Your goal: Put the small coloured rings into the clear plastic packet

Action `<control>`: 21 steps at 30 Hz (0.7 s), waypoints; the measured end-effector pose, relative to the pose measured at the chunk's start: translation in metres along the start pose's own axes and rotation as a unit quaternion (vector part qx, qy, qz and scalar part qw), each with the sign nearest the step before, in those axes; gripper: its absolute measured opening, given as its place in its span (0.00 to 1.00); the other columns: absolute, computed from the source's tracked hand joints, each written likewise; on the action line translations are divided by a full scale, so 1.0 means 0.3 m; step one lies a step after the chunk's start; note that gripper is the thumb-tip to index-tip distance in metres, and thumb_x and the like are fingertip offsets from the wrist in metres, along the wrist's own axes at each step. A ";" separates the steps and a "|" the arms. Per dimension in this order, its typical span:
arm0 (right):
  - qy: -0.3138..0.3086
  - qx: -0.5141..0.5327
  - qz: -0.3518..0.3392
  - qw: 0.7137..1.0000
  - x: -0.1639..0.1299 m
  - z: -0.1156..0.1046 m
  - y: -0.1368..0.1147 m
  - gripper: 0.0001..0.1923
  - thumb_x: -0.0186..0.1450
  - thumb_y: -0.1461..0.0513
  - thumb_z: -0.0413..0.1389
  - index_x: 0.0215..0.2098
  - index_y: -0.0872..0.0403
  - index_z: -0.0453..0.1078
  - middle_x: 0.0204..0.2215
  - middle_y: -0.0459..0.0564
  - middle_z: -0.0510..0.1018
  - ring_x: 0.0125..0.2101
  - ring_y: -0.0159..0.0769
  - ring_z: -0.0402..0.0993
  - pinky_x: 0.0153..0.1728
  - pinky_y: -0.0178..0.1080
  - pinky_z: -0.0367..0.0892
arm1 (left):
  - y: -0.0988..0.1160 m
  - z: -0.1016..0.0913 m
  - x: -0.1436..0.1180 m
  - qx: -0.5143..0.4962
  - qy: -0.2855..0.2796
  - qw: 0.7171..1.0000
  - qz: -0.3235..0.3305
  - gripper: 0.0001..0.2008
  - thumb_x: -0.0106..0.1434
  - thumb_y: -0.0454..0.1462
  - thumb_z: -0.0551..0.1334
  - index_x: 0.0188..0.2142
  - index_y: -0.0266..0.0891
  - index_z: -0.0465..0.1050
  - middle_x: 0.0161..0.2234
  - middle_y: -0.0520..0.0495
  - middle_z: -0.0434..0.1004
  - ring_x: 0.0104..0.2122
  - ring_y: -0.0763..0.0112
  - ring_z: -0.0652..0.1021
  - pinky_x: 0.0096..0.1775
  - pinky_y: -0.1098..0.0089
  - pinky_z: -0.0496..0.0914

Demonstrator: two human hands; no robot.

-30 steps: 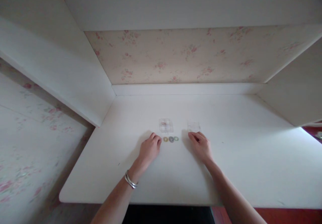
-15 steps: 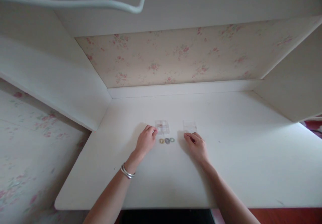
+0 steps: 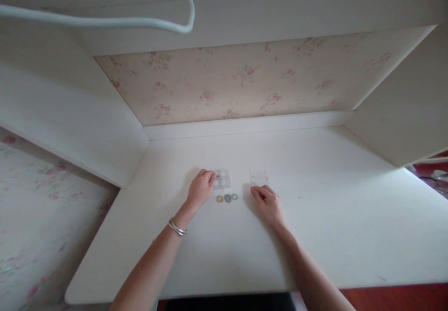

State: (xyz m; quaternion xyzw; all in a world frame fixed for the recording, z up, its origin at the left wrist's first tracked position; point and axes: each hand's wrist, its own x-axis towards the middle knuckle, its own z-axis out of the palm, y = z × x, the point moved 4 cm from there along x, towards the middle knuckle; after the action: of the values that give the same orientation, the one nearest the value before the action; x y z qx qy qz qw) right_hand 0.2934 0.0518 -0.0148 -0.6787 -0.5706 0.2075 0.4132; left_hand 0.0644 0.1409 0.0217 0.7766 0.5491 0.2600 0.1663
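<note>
My left hand (image 3: 201, 186), with a bracelet on the wrist, has its fingers pinched together at the left edge of a small clear divided box (image 3: 223, 179). Whatever is between those fingertips is too small to make out. My right hand (image 3: 269, 203) rests with curled, closed fingers at the near edge of a second clear plastic piece (image 3: 259, 177), perhaps a similar box or a lid. Its grip is hidden. Between the hands, in front of the divided box, lie a gold-coloured ring (image 3: 219, 199), a grey ring-like piece (image 3: 227, 198) and a pale green ring (image 3: 234, 197).
All this lies on a white desk (image 3: 325, 236) with a low back ledge (image 3: 245, 125). White side panels (image 3: 402, 101) stand left and right. A white cable or tube (image 3: 122, 22) hangs across the upper left. A tiny dark speck (image 3: 299, 197) is right of my hand.
My left fingertips have moved slightly up and over the left side of the divided box. The right hand stays by the clear piece. The whole view has shifted a little.
</note>
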 end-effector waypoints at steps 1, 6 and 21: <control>-0.001 -0.003 0.000 1.000 0.002 0.000 0.000 0.21 0.65 0.50 0.46 0.35 0.53 0.76 0.27 0.49 0.73 0.26 0.34 0.67 0.29 0.35 0.61 | -0.008 -0.008 -0.016 -0.013 0.009 1.000 -0.003 0.12 0.65 0.39 0.51 0.37 0.39 0.73 0.36 0.45 0.74 0.38 0.68 0.74 0.43 0.69 0.66; -0.007 -0.012 -0.006 1.000 0.001 0.008 -0.005 0.21 0.65 0.50 0.46 0.34 0.53 0.75 0.27 0.49 0.72 0.26 0.33 0.68 0.29 0.35 0.62 | -0.055 -0.027 -0.133 -0.093 0.002 0.994 -0.057 0.14 0.64 0.42 0.52 0.38 0.39 0.74 0.37 0.46 0.77 0.36 0.69 0.75 0.39 0.70 0.68; -0.215 -0.218 -0.261 0.916 -0.054 0.176 -0.290 0.13 0.68 0.59 0.46 0.39 0.50 0.73 0.31 0.49 0.73 0.34 0.34 0.67 0.37 0.37 0.57 | -0.076 -0.019 -0.337 -0.235 -0.091 0.957 -0.144 0.15 0.63 0.45 0.54 0.37 0.41 0.74 0.32 0.49 0.78 0.31 0.69 0.76 0.36 0.70 0.69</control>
State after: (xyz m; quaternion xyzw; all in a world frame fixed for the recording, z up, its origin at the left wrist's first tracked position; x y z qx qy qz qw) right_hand 0.1967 0.0541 0.0213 -0.5181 -0.8335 0.1032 0.1619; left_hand 0.0172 0.0536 -0.0085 0.6488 0.5609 0.2836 0.4290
